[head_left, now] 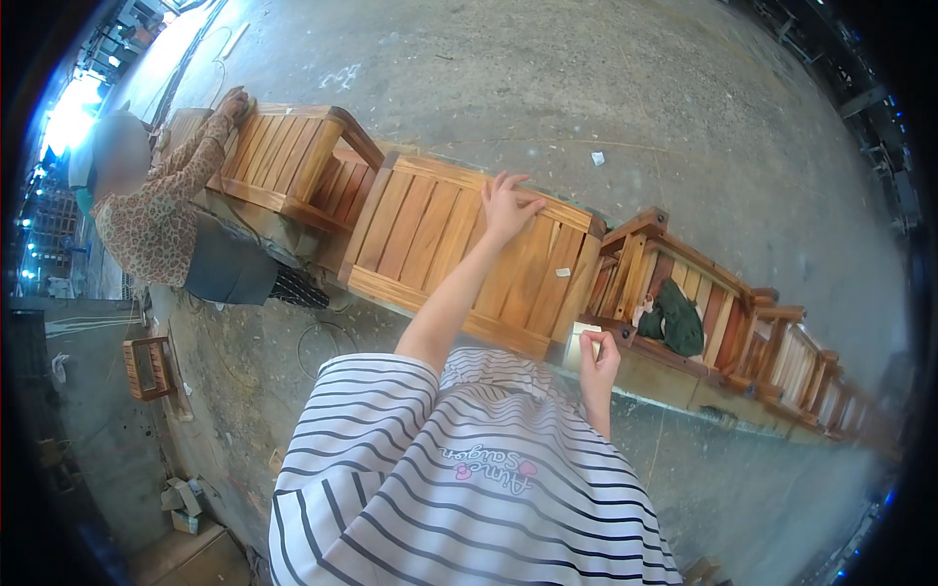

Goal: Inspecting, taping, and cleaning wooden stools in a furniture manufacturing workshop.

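Note:
In front of me stands a slatted wooden panel (415, 230) with a frame around its slats, like the top or side of a piece of furniture. My left hand (510, 207) rests at its far rail, fingers spread and apart, with nothing visible in them. A small white label (563, 272) lies on a slat to the right of that hand. By the panel's near right corner, my right hand (598, 366) is closed on a small pale roll (583, 335), perhaps tape or labels. The fingertips of that hand partly cover the roll.
On the left a co-worker (156, 220) has both hands on another slatted wooden piece (278, 146). Wooden chair frames (684, 283) run in a row to the right, one holding dark green cloth (676, 320). A small wooden frame (149, 368) and cardboard (186, 562) are at left.

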`<state>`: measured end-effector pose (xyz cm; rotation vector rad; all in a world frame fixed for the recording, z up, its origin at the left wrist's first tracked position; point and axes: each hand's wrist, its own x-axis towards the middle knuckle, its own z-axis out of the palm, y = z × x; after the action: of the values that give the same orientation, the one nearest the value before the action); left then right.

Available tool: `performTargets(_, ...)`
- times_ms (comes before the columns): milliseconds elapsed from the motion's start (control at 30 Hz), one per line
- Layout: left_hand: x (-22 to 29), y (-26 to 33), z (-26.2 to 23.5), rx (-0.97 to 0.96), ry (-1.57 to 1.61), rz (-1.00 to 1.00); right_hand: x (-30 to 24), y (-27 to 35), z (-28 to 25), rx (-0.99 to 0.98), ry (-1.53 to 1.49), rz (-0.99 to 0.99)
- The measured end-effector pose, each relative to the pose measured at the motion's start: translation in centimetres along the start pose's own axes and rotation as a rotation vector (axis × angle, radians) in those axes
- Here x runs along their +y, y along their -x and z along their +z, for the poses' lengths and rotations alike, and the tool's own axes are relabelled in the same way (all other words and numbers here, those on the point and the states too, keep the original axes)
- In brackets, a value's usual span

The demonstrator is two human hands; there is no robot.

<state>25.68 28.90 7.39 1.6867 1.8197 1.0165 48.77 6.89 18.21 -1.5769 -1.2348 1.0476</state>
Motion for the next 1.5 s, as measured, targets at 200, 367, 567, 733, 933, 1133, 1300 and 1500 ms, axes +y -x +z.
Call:
performTargets(200,0.4,0.2,-0.4,0.036,-0.011,0.025,0.4,0.3,-0.4,0.007,0.004,0.032)
performTargets(367,1.6,0.3,-0.5,0.003,-0.118,-0.017,0.1,0.6,-0.9,0.025,0.001,0.037)
performTargets(567,1.2,0.3,-0.5,-0.062,-0.170,-0.070,-0.2,0.6,-1.6,0.048,-0.013,0.046)
performTargets(733,0.5,0.2,-0.7,-0.096,-0.051,-0.123,-0.3,0.6,-2.1,0.060,-0.039,0.036)
performTargets(933,1.3,-0.3,-0.2,-0.076,-0.034,-0.150,-0.3,-0.1,-2.4,0.051,-0.020,0.059)
performTargets(1133,0.7,-0.5,-1.1,0.014,-0.072,-0.133,-0.2,-0.6,-1.3,0.022,-0.040,-0.025)
performTargets(1300,0.2,0.3,1.3,0.035,-0.114,-0.101,2.1,-0.8,-2.3,0.005,0.064,-0.081)
performTargets(1500,2.0,1.3,0.1,0.026,-0.041,-0.161,1.2,0.0,-2.3,-0.030,0.017,-0.078)
